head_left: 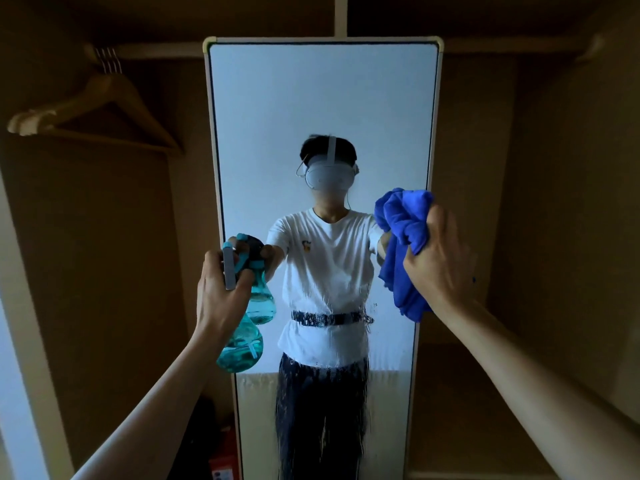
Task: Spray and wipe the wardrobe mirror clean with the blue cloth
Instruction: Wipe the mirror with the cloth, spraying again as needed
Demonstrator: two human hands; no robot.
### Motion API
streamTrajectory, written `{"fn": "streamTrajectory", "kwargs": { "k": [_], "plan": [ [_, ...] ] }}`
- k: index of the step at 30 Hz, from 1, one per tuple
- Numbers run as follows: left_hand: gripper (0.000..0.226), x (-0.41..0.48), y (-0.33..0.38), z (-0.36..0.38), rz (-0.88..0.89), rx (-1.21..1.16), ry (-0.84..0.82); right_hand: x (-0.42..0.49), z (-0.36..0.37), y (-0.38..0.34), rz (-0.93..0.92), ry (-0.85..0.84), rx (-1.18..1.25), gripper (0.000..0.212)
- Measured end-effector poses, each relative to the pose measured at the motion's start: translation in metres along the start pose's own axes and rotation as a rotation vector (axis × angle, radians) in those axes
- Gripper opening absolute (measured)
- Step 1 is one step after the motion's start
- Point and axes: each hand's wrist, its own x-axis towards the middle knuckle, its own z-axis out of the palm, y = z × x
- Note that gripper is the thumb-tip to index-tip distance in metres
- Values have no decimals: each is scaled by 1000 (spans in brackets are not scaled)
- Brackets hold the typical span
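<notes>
The tall wardrobe mirror (322,98) in a white frame stands straight ahead, with wet streaks running down its middle and lower glass. My left hand (221,292) grips the neck and trigger of a teal spray bottle (242,351), its nozzle pointed at the mirror's left side. My right hand (440,258) holds the bunched blue cloth (401,237) up against the mirror's right edge, with cloth hanging below my fingers. The glass reflects a person, the bottle and the cloth.
Wooden hangers (93,109) hang on the rail (156,50) at the upper left inside the wardrobe. A red box (225,459) and a dark object sit on the floor left of the mirror's base. A low shelf (460,410) lies at the right.
</notes>
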Motion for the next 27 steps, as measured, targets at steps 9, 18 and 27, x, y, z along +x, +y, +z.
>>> {"fn": "streamTrajectory", "kwargs": {
  "k": [9,18,27],
  "plan": [
    [42,2,0,-11,-36,-26,3,-8,-4,-23,11,154,1,54],
    [22,7,-8,-22,-36,-65,-31,-9,20,-57,8,84,4,33],
    [21,9,-12,-33,-66,-72,-82,-29,60,-130,-85,54,-17,43]
  ]
}}
